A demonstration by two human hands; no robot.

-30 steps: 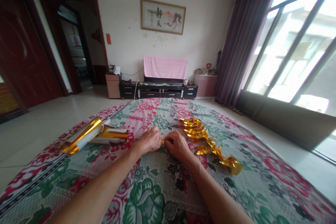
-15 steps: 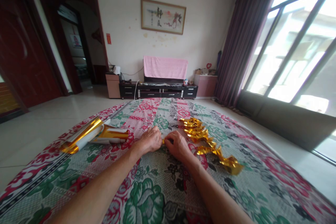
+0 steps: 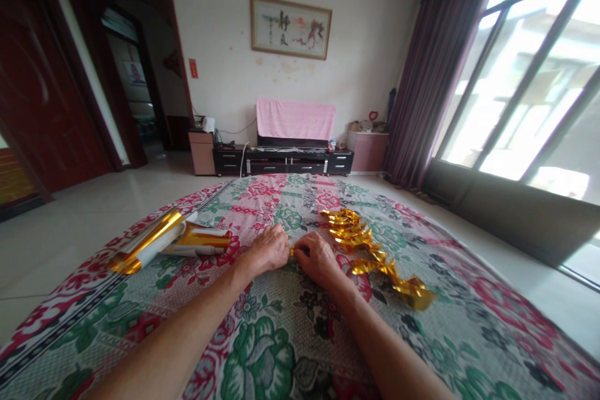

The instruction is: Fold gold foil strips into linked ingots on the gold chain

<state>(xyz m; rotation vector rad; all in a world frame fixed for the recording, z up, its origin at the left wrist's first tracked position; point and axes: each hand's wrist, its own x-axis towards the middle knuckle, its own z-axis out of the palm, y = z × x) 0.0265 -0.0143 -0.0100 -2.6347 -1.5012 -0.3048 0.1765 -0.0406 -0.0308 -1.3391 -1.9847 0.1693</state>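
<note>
Btwn L hand, R hand: gold foil, axis unclear.

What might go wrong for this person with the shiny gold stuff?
The small gold piece between the left hand and right hand is mostly covered by fingers, so it might tear or crease wrongly unnoticed. The crumpled gold strips lie loose beside the right forearm; a sideways sweep could flatten or scatter them. The gold rolls look loosely curled and might unroll if bumped.
</note>
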